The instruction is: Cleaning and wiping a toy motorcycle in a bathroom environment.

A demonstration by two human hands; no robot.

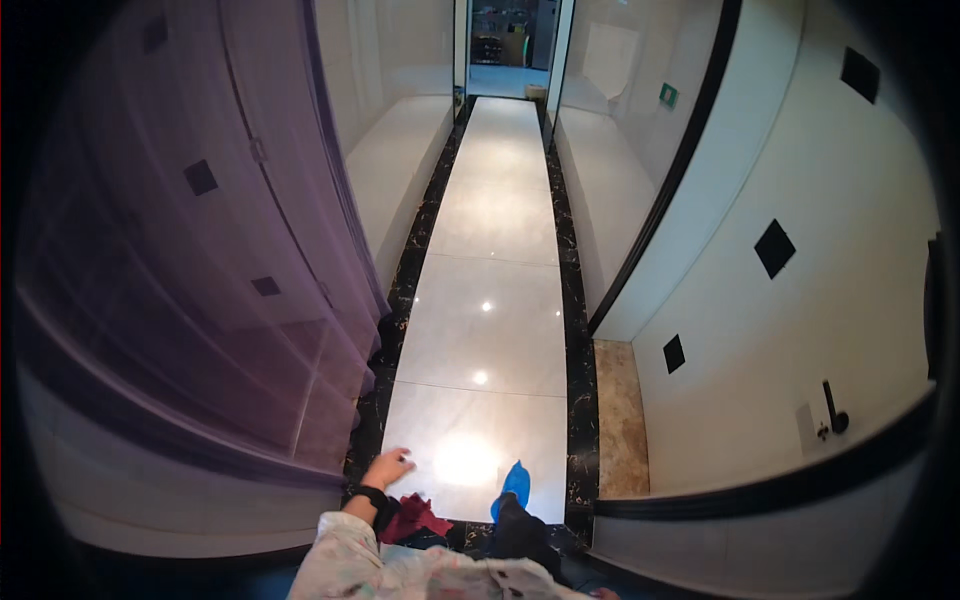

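Note:
My left hand (388, 468) is held out low over the pale floor, with its fingers loosely bent and apart and nothing between them. A dark band (374, 503) circles that wrist. Just below it, a crumpled dark red cloth (415, 518) shows beside my sleeve; what holds it up is hidden. Only a sliver of my right hand (605, 594) appears at the lower edge, its fingers not visible. My foot, in a blue shoe cover (514, 484), is stepping on the tiles ahead of my body.
A glossy tiled corridor (490, 330) with black marbled borders runs ahead to an open doorway (510, 45). Sheer purple curtain (270, 200) hangs on the left. On the right stands a white door (760, 330) with a black handle (834, 410) and black diamond shapes.

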